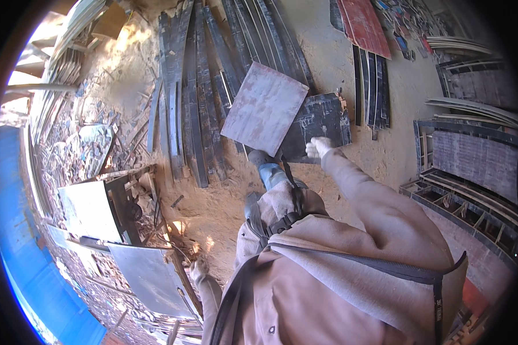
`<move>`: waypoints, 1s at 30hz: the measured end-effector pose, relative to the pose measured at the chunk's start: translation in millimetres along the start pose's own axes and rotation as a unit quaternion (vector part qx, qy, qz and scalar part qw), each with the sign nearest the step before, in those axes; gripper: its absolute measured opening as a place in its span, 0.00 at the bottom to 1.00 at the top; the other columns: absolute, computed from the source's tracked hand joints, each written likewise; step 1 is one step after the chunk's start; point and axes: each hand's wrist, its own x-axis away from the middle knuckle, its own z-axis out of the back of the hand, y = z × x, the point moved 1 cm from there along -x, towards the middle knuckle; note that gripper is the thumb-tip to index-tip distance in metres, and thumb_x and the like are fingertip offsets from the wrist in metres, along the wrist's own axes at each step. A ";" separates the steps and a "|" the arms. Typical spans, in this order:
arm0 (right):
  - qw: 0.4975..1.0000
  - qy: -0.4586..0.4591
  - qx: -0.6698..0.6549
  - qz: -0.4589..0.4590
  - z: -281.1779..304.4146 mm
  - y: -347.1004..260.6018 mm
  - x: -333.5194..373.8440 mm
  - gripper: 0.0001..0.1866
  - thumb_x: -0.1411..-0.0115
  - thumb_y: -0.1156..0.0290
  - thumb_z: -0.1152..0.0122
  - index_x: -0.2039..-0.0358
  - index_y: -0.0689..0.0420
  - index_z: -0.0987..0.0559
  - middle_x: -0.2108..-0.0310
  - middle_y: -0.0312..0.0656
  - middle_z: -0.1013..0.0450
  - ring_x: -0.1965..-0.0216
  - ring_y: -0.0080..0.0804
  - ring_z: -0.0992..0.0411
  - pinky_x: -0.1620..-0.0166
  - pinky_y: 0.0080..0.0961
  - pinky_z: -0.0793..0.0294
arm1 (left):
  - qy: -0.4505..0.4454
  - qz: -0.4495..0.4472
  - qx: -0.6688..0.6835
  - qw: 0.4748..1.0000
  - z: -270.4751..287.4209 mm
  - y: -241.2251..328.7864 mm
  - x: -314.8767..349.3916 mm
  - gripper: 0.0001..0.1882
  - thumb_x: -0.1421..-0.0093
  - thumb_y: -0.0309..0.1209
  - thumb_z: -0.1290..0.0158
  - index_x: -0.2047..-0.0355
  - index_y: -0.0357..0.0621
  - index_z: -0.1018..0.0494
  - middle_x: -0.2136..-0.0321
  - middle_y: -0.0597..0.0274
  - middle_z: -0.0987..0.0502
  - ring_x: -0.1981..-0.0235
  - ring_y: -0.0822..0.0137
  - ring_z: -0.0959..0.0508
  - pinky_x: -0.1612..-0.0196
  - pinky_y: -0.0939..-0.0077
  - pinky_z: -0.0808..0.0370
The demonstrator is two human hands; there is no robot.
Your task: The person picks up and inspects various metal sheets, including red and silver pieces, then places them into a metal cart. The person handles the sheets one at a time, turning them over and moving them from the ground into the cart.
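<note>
My right hand (pixel 318 148), in a pale glove, is held out in front of me with its fingers loosely curled. Nothing shows in them. In the picture it overlaps the near edge of a scuffed black board (pixel 322 119); whether it touches the board I cannot tell. A greyish-pink square panel (pixel 265 106) lies partly over that board, close to my boot (pixel 261 157). Low at my left side is my left hand (pixel 199 270), also pale-gloved. It is nearest to the wooden edge of a stand with a grey metal sheet (pixel 152 279), and its fingers are too small to make out.
Long dark planks (pixel 198 98) lie on the dusty ground ahead. A red board (pixel 364 26) rests on more strips at the far right. Framed panels (pixel 475 164) are stacked along the right. Scrap wood (pixel 92 146) and a blue sheet (pixel 26 247) are at left.
</note>
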 end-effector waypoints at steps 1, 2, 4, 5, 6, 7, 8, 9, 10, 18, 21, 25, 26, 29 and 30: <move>0.999 -0.004 0.022 -0.030 -8.2 23.5 16.3 0.14 0.30 0.64 0.41 0.49 0.56 0.23 0.61 0.49 0.18 0.67 0.43 0.17 0.67 0.44 0.13 | -0.080 0.031 0.137 0.987 47.1 -33.9 -5.4 0.05 0.33 0.29 0.45 0.58 0.47 0.25 0.73 0.55 0.22 0.81 0.58 0.23 0.83 0.67 0.28; 0.998 -0.017 0.040 -0.035 -7.5 40.5 22.9 0.14 0.30 0.64 0.41 0.49 0.56 0.23 0.61 0.49 0.18 0.68 0.43 0.17 0.67 0.44 0.13 | 0.081 0.042 0.019 0.996 40.1 -70.4 -4.1 0.09 0.32 0.30 0.48 0.53 0.45 0.27 0.70 0.51 0.21 0.78 0.53 0.20 0.80 0.59 0.22; 0.996 -0.052 0.051 -0.056 4.0 59.4 24.0 0.14 0.31 0.65 0.40 0.49 0.56 0.23 0.61 0.50 0.18 0.69 0.44 0.17 0.68 0.44 0.13 | 0.019 -0.023 -0.134 0.991 23.8 -134.7 14.5 0.12 0.32 0.34 0.47 0.52 0.43 0.26 0.65 0.49 0.18 0.73 0.53 0.18 0.71 0.56 0.18; 0.994 -0.075 0.032 -0.078 15.3 68.6 20.2 0.13 0.31 0.65 0.40 0.49 0.56 0.23 0.61 0.50 0.18 0.69 0.44 0.17 0.69 0.44 0.13 | -0.010 -0.131 -0.322 0.938 15.3 -165.6 11.9 0.13 0.33 0.37 0.47 0.56 0.41 0.23 0.64 0.50 0.17 0.72 0.55 0.18 0.66 0.59 0.18; 0.990 -0.102 0.021 -0.095 21.8 70.4 18.6 0.13 0.31 0.65 0.40 0.49 0.56 0.23 0.62 0.50 0.18 0.70 0.44 0.17 0.70 0.43 0.14 | 0.009 -0.044 -0.263 0.964 -8.1 -197.7 9.7 0.15 0.35 0.39 0.43 0.60 0.39 0.20 0.65 0.52 0.15 0.70 0.58 0.18 0.61 0.64 0.20; 0.990 -0.104 0.032 -0.084 22.2 67.5 22.2 0.13 0.31 0.66 0.40 0.50 0.56 0.23 0.62 0.51 0.18 0.71 0.44 0.18 0.71 0.43 0.14 | 0.043 0.039 -0.196 0.979 -30.1 -228.4 10.3 0.17 0.37 0.42 0.40 0.63 0.38 0.18 0.66 0.55 0.14 0.67 0.62 0.18 0.56 0.69 0.21; 0.989 -0.115 0.055 -0.069 12.5 58.0 21.2 0.12 0.31 0.66 0.40 0.51 0.56 0.22 0.63 0.51 0.18 0.72 0.44 0.18 0.72 0.42 0.14 | -0.106 0.052 -0.170 0.978 -42.8 -233.0 16.1 0.18 0.37 0.42 0.39 0.63 0.36 0.17 0.68 0.55 0.14 0.66 0.63 0.18 0.57 0.67 0.22; 0.988 -0.120 0.075 -0.056 2.7 50.6 25.6 0.12 0.31 0.66 0.39 0.51 0.56 0.22 0.64 0.51 0.18 0.73 0.43 0.18 0.72 0.41 0.14 | 0.011 -0.053 -0.164 0.985 -69.4 -248.9 41.2 0.20 0.37 0.44 0.40 0.63 0.36 0.16 0.67 0.55 0.14 0.66 0.64 0.17 0.57 0.67 0.22; 0.988 -0.103 0.116 -0.020 -12.1 47.4 31.5 0.11 0.31 0.66 0.39 0.52 0.56 0.22 0.65 0.51 0.18 0.74 0.43 0.18 0.73 0.41 0.15 | -0.002 -0.031 -0.157 0.987 -80.1 -260.6 42.7 0.21 0.37 0.46 0.41 0.64 0.37 0.15 0.68 0.54 0.14 0.65 0.64 0.17 0.57 0.67 0.22; 0.951 -0.147 0.272 -0.014 -69.6 81.4 78.1 0.19 0.26 0.64 0.53 0.78 0.45 0.38 0.81 0.30 0.40 0.82 0.22 0.43 0.77 0.23 0.43 | 0.093 -0.108 -0.145 0.979 -41.2 -224.1 71.7 0.22 0.32 0.47 0.49 0.63 0.39 0.17 0.72 0.48 0.15 0.68 0.54 0.15 0.58 0.59 0.20; 0.924 -0.130 0.359 0.032 -50.0 83.6 -37.0 0.05 0.35 0.71 0.38 0.68 0.55 0.20 0.69 0.37 0.23 0.68 0.30 0.25 0.64 0.27 0.24 | 0.053 0.020 0.067 0.996 -21.0 -255.8 60.3 0.16 0.28 0.40 0.53 0.57 0.42 0.22 0.77 0.54 0.17 0.78 0.59 0.19 0.72 0.59 0.22; 0.887 -0.149 0.437 -0.003 -114.2 80.2 -21.4 0.14 0.31 0.66 0.41 0.50 0.59 0.23 0.54 0.45 0.22 0.54 0.42 0.23 0.50 0.39 0.22 | 0.090 0.102 0.350 0.927 -27.8 -300.1 76.2 0.12 0.26 0.35 0.56 0.53 0.45 0.25 0.74 0.54 0.17 0.83 0.64 0.22 0.78 0.60 0.25; 0.878 -0.162 0.451 -0.011 -123.0 70.8 -16.6 0.17 0.30 0.65 0.42 0.45 0.60 0.24 0.50 0.47 0.22 0.50 0.45 0.23 0.46 0.41 0.21 | 0.101 0.119 0.282 0.947 -43.5 -325.8 77.4 0.10 0.28 0.32 0.54 0.55 0.46 0.24 0.73 0.53 0.17 0.82 0.63 0.22 0.78 0.60 0.25; 0.862 -0.235 0.449 0.003 -123.5 55.5 35.2 0.19 0.27 0.62 0.45 0.42 0.60 0.26 0.48 0.50 0.21 0.47 0.47 0.21 0.44 0.46 0.19 | 0.121 0.040 0.089 0.988 -88.5 -393.9 63.0 0.08 0.34 0.27 0.48 0.58 0.46 0.21 0.73 0.54 0.18 0.76 0.61 0.20 0.72 0.63 0.23; 0.865 -0.216 0.452 -0.007 -124.0 57.0 43.9 0.18 0.27 0.61 0.46 0.43 0.59 0.26 0.48 0.49 0.21 0.48 0.46 0.21 0.45 0.45 0.19 | 0.136 0.004 0.011 0.991 -94.9 -403.3 64.6 0.07 0.37 0.26 0.46 0.60 0.45 0.20 0.74 0.54 0.18 0.72 0.60 0.19 0.68 0.65 0.22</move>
